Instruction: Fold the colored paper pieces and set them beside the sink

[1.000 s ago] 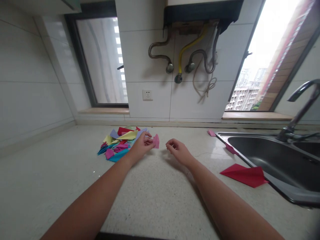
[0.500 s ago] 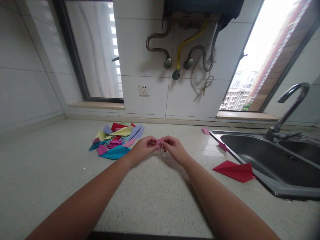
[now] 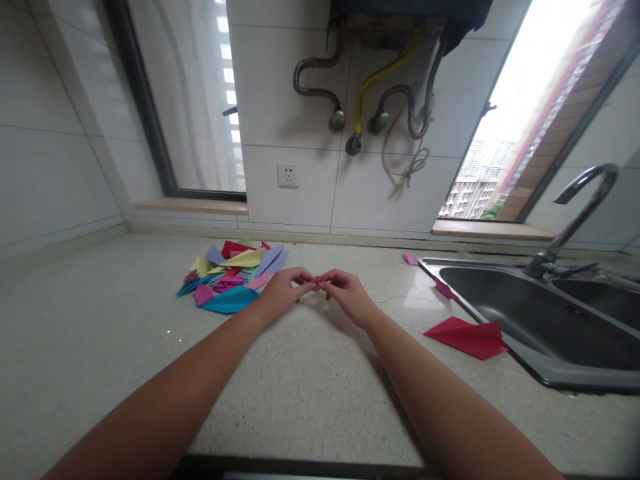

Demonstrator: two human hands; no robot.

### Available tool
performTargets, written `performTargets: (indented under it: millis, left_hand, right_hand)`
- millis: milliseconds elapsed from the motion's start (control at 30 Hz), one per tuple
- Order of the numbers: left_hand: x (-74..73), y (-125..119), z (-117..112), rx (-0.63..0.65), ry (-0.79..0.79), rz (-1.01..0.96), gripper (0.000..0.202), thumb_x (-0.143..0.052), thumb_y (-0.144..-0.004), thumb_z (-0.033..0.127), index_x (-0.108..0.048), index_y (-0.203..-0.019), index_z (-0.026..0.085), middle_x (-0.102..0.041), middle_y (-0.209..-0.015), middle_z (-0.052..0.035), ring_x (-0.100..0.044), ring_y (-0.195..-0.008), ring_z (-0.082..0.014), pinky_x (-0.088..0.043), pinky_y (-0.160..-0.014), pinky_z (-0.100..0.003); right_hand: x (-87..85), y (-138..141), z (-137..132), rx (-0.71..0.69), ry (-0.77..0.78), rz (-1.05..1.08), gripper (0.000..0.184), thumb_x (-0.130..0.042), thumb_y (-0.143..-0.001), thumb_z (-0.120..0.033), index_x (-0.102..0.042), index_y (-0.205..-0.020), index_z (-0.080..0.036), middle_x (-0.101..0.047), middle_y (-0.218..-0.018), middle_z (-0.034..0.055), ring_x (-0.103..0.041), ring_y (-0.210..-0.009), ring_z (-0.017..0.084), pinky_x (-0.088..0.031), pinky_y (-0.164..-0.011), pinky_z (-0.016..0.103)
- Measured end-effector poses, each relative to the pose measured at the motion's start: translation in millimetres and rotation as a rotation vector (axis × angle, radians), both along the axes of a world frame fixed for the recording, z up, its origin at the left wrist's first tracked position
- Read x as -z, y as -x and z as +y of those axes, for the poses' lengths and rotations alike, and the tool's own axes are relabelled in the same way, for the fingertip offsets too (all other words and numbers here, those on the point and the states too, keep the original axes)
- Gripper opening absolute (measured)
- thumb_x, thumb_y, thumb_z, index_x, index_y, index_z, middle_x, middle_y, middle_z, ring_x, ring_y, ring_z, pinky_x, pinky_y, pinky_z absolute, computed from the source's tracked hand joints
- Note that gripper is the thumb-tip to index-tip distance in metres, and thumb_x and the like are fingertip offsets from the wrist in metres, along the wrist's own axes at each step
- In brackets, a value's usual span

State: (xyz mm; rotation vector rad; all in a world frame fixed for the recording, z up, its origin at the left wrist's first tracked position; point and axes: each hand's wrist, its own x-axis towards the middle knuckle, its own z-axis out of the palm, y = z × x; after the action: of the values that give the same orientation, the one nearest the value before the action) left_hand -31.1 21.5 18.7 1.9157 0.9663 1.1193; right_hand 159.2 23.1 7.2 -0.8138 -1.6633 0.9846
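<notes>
Two hands meet: left hand [image 3: 283, 293] and right hand [image 3: 350, 297] each pinch the pink paper [image 3: 320, 277] at the fingertips, just above the counter [image 3: 300, 387], near the pile [image 3: 230, 277]. Probably best: align edges, then crease firmly.

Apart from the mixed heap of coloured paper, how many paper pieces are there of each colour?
Pink: 3 (pink piece pinched by left hand and right hand; pink scrap beyond the sink; darker pink scrap at its rim)
Red: 1 (red plane)
Total: 4
</notes>
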Motion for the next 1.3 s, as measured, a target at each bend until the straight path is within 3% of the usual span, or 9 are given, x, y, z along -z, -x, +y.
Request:
performTargets:
  millis: [167,367,667,1033,1300]
  left_hand:
    - [-4.0,1,-1,-0.021,-0.031,0.031,0.031,-0.065,-0.08,0.045,-0.071,-0.095,0.018,-0.071,-0.093,-0.0088,-0.063,-0.083,-0.0213,-0.045,-0.053,-0.024]
    - [-4.2,1,-2,-0.009,-0.069,0.038,0.031,-0.063,-0.082,0.046,-0.07,-0.092,0.018,-0.07,-0.088,-0.0074,-0.063,-0.084,-0.0205,-0.046,-0.06,-0.026]
    - [0.0,0,3,0.047,0.06,-0.057,0.037,-0.061,-0.082,0.052,-0.067,-0.089,0.016,-0.066,-0.086,-0.0061,-0.059,-0.077,-0.0166,-0.046,-0.057,-0.023]
    - [7.7,-1,9,0.06,0.149,-0.067,0.04,-0.066,-0.078,0.052,-0.069,-0.093,0.016,-0.069,-0.089,-0.0081,-0.062,-0.079,-0.018,-0.045,-0.056,-0.024]
    - [9.4,1,8,0.122,0.231,-0.078,0.043,-0.066,-0.077,0.054,-0.071,-0.097,0.017,-0.07,-0.093,-0.0092,-0.062,-0.08,-0.0184,-0.044,-0.058,-0.025]
  right_hand:
    - [-0.3,-1,2,0.073,-0.019,-0.059,0.027,-0.069,-0.078,-0.043,-0.072,-0.09,-0.019,-0.071,-0.09,0.0066,-0.058,-0.072,0.015,-0.044,-0.062,0.028]
    - [-1.1,0,1,0.065,-0.017,-0.048,0.025,-0.069,-0.078,-0.041,-0.07,-0.086,-0.018,-0.069,-0.081,0.0048,-0.054,-0.065,0.013,-0.044,-0.06,0.028]
    - [0.2,2,0,0.035,0.078,-0.039,0.029,-0.066,-0.08,-0.046,-0.066,-0.082,-0.017,-0.062,-0.074,0.0014,-0.051,-0.061,0.011,-0.043,-0.059,0.026]
    - [5.0,1,3,0.056,0.055,-0.113,0.033,-0.062,-0.081,-0.049,-0.064,-0.08,-0.017,-0.06,-0.071,0.0011,-0.049,-0.059,0.011,-0.041,-0.057,0.025]
    - [-4.5,2,-6,-0.033,0.074,-0.168,0.034,-0.056,-0.085,-0.05,-0.058,-0.076,-0.018,-0.05,-0.063,-0.0025,-0.044,-0.056,0.011,-0.035,-0.055,0.025]
